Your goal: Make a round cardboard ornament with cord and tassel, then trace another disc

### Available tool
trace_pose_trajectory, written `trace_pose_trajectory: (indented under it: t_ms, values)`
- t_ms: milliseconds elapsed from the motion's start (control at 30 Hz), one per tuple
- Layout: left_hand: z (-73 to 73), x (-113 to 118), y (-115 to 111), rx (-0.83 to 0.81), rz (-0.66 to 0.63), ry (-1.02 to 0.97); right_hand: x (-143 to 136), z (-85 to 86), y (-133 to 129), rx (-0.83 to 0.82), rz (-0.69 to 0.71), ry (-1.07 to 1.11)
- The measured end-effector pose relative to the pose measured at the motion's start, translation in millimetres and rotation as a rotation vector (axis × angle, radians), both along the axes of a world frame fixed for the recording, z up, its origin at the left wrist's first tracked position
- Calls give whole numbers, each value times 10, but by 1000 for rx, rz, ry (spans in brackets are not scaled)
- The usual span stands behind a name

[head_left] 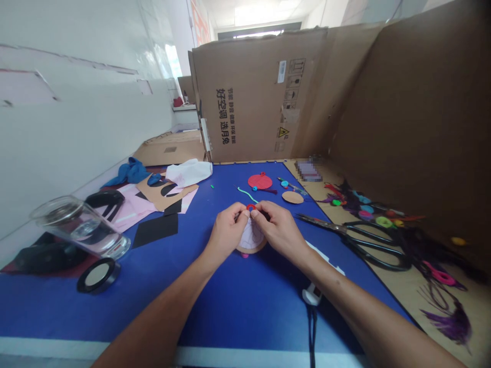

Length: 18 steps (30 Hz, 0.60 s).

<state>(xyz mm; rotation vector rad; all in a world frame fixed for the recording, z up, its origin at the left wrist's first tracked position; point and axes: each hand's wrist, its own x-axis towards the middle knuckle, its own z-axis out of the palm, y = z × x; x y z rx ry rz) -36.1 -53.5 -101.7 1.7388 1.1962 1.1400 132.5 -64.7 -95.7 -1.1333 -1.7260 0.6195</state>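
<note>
My left hand and right hand are ungloved, with the backs exposed. My left forearm and right forearm are likewise uncovered, from the wrist to where the frame cuts each one off. Both are slim and smooth in outline, narrowest at the wrist and broadening evenly toward the elbow end. I record one marking: a small round spot on the right forearm. Fingernail detail is too small to assess; several fingertips are hidden.
</note>
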Motion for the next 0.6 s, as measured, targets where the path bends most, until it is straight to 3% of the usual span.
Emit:
trace_pose_trajectory:
  t_ms: [300,600]
  values:
    - [21,-28,67,38,75,-9,28,14,4,-82,17,4]
    - [-4,-27,62,36,60,-26,23,-9,21,-111,20,56]
